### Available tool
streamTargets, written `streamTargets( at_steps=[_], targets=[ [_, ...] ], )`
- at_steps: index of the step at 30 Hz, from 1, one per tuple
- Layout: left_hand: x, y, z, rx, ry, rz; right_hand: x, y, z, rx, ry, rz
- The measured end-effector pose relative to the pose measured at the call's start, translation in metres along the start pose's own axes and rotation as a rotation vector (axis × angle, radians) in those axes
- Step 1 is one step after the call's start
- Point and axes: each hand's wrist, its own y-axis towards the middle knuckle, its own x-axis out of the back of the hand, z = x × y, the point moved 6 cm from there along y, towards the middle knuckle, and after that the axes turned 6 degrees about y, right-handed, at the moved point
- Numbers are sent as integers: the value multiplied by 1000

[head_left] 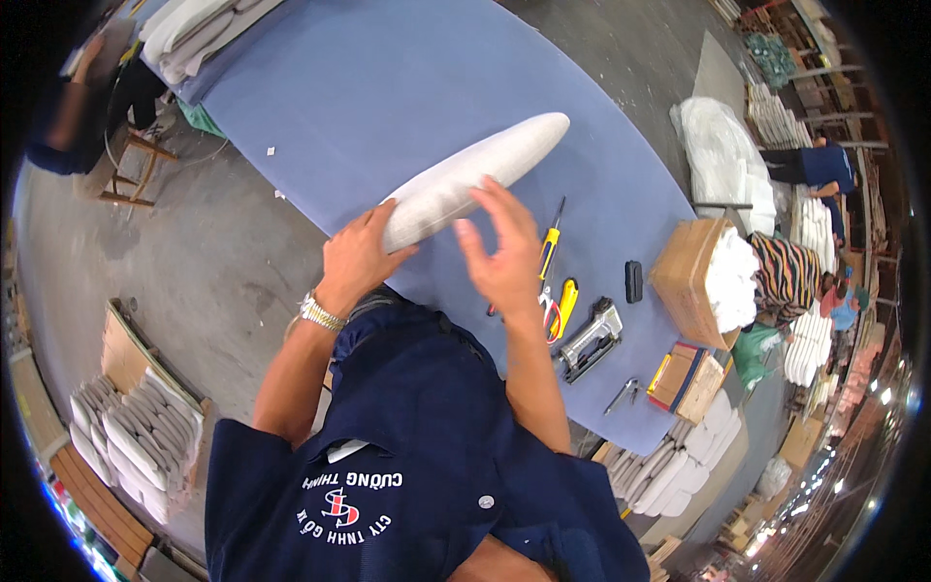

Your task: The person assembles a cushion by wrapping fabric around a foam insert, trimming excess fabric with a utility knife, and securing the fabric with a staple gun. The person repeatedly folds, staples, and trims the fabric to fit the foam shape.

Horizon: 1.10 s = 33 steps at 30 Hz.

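Observation:
A long, light grey fabric-covered pad [475,179] with rounded ends lies tilted across the blue table, its far end pointing up and right. My left hand [359,257] grips its near end, fingers over the top and thumb along the near side. Just right of the pad's near side, my right hand [504,247] is open with fingers apart. Its fingertips are at the pad's edge; whether they touch is unclear. Near that hand lie a yellow-handled screwdriver [550,250], a yellow-handled tool [567,303] and a silver staple gun [593,339].
On the blue table [388,87] are a black block [633,281], a small metal tool [621,396] and a cardboard box [687,267] of white filling. Grey pads [184,39] are stacked at the far left edge. More pads [136,436] stand on the floor. People work nearby.

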Motion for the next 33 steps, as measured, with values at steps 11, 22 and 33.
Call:
streamTargets(
  at_steps=[11,22,33],
  targets=[
    [-2,13,17,-73,-4,-69,-37,79,-110,-11,-431,-75],
    [-51,-15,-24,-401,-163,306,25,29,-219,-872,886,-518],
    [65,125,-31,-195,-1352,-59,74,80,51,390,646,-340]
  ],
)
